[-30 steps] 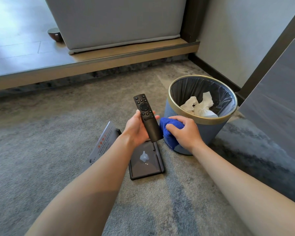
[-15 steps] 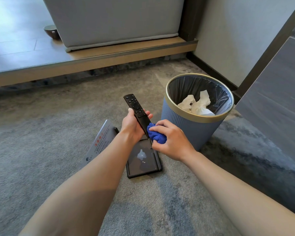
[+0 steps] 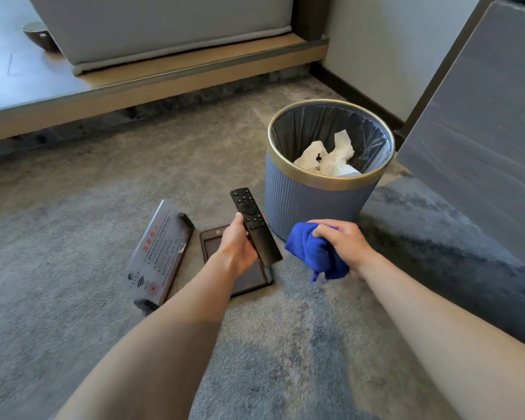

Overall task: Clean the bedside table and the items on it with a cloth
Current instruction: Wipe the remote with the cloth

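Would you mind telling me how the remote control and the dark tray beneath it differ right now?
The remote control is long and narrow; the tray is broad and rectangular. The remote control is held off the floor in the left hand, while the tray lies flat on the carpet. The remote control shows buttons; the tray's face looks plain and glossy. Both are dark.
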